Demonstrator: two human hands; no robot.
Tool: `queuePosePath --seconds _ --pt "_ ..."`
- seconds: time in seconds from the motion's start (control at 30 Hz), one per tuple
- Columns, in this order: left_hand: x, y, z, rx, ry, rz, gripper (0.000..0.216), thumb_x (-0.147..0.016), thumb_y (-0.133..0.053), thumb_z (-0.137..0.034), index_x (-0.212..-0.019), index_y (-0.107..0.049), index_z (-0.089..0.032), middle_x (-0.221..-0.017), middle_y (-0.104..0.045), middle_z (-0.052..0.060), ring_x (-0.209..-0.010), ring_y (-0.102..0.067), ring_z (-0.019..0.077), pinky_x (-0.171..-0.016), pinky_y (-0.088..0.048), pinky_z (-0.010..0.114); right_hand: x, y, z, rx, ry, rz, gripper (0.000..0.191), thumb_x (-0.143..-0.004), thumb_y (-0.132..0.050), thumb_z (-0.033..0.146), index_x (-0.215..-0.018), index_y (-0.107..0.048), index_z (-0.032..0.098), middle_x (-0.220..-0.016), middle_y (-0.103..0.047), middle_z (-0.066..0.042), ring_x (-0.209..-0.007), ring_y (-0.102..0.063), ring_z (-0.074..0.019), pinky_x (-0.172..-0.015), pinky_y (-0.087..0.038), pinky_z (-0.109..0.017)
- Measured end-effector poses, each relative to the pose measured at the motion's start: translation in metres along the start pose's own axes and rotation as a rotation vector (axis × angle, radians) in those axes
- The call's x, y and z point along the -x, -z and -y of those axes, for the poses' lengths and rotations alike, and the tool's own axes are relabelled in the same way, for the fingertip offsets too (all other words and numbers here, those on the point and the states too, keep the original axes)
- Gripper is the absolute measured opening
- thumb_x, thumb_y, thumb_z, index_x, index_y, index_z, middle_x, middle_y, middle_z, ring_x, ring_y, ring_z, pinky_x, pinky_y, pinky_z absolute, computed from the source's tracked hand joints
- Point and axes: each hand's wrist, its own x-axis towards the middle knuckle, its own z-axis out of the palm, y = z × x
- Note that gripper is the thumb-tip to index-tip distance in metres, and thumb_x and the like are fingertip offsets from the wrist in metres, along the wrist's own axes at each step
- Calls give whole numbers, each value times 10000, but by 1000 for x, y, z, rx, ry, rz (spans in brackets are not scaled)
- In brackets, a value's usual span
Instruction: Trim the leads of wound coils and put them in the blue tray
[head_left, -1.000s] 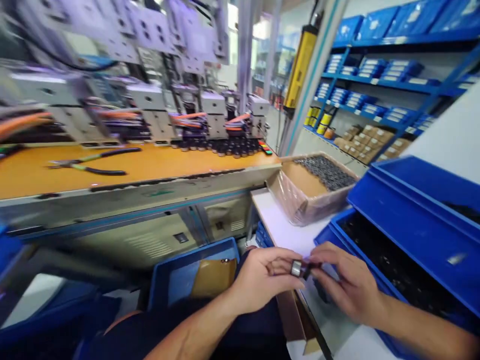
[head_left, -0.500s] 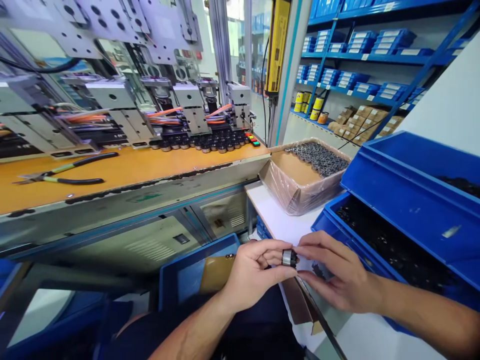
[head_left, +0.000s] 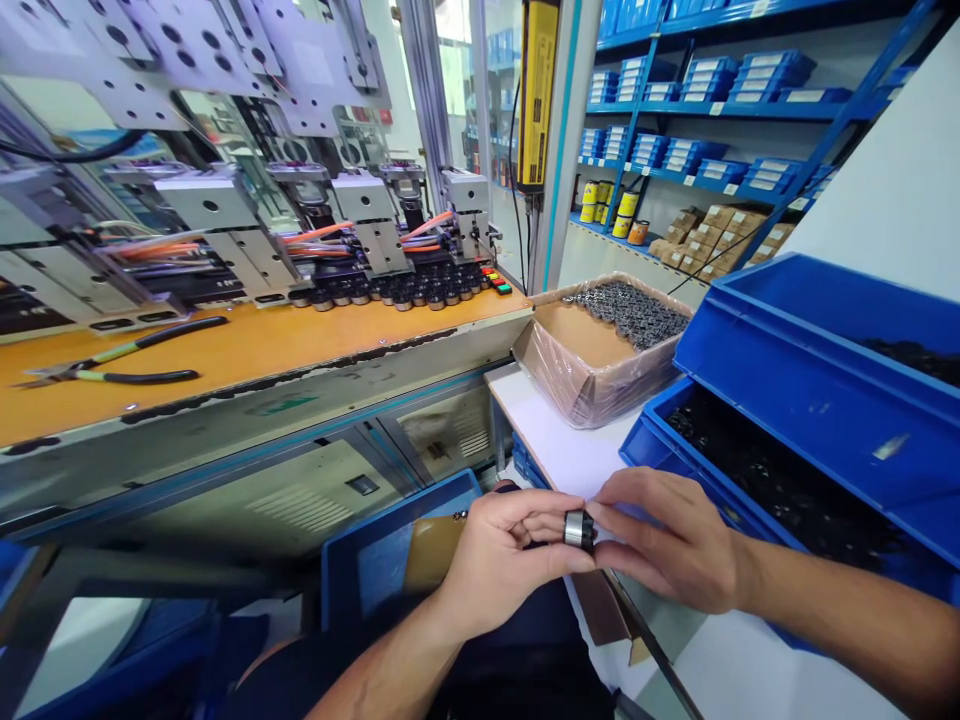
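My left hand (head_left: 504, 552) and my right hand (head_left: 671, 548) meet low in the middle of the view, over the edge of a white side table (head_left: 570, 452). Between their fingertips sits a small black and silver cylindrical part (head_left: 579, 528). The left thumb and fingers pinch it from the left. From the right, my right hand's fingers close against its other end. A blue bin (head_left: 652, 432) full of small black parts lies just right of my right hand.
An orange workbench (head_left: 300, 340) carries a machine with a row of black parts (head_left: 397, 292) and pliers (head_left: 112, 362). A plastic-lined cardboard box (head_left: 592, 375) holds dark parts. A blue bin (head_left: 360, 560) sits below by my lap. Blue shelving (head_left: 705, 160) fills the right rear.
The view has steadied and shifted slightly. Both hands have stayed together on the small part, drifting a little left and up in the picture.
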Motion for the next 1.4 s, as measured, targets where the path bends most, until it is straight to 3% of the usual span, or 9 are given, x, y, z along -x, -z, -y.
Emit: queuePosePath --seconds 0.37,0.47,0.63,0.73,0.87,0.97,1.17,1.27,1.4 --pt "2 -12 14 -16 -48 -125 344 -585 -881 -64 -876 -726 -166 -846 -791 25 -763 -736 112 -716 -585 169 5 -2 -1 76 97 -19 211 -892 -632 163 -1027 -623 0 -792 -626 -123 -783 -635 -229 -595 -576 -346" --pt "1 -9 10 -191 -194 -113 402 -593 -894 -131 -959 -738 -182 -891 -776 50 -776 -728 136 -717 -595 205 5 -1 2 46 44 -31 218 -901 -584 113 -1095 -611 18 -864 -650 -137 -852 -650 -219 -650 -606 -339" --pt "-2 5 -4 -804 -639 -14 255 -668 -858 -184 -910 -778 -193 -852 -756 74 -772 -722 170 -721 -595 266 2 -1 6 -39 -22 -32 188 -896 -567 60 -1079 -604 40 -901 -669 -140 -889 -654 -198 -720 -619 -320" --pt "0 8 -2 -883 -725 -20 242 -716 -824 -190 -950 -764 -202 -804 -754 56 -722 -723 162 -716 -601 280 0 -1 7 -67 -50 -25 190 -904 -554 66 -1089 -600 61 -900 -674 -124 -882 -658 -188 -735 -621 -310" --pt "1 5 5 -815 -656 -89 325 -690 -844 -197 -1003 -756 -199 -903 -746 79 -808 -709 181 -750 -582 284 1 -2 7 -47 -75 -38 151 -900 -573 90 -1048 -598 74 -902 -665 -122 -867 -648 -187 -722 -613 -314" --pt "-1 3 9 -678 -469 -137 344 -621 -890 -240 -939 -774 -184 -831 -725 66 -757 -666 167 -702 -542 258 2 -3 6 -41 -65 -52 137 -877 -597 86 -1014 -591 78 -880 -645 -117 -851 -628 -190 -698 -602 -321" --pt "-2 3 23 22 16 71 367 -831 -721 -399 -1144 -699 -208 -918 -752 78 -831 -689 162 -823 -526 297 -1 -1 6 -116 -142 -52 211 -906 -559 100 -1115 -582 96 -987 -641 -133 -958 -622 -209 -782 -604 -363" --pt "-2 4 22 -2 -22 74 434 -805 -754 -375 -1193 -636 -220 -1026 -727 84 -913 -671 166 -863 -506 299 -2 -1 7 -125 -149 -53 210 -905 -564 87 -1112 -590 102 -954 -648 -116 -906 -622 -194 -751 -596 -341" --pt "-4 4 19 -143 -66 -2 361 -722 -830 -298 -1004 -650 -162 -847 -676 47 -786 -623 125 -752 -489 245 -1 -2 8 -123 -160 -58 214 -914 -572 101 -1126 -595 93 -931 -639 -113 -876 -614 -192 -733 -592 -343"
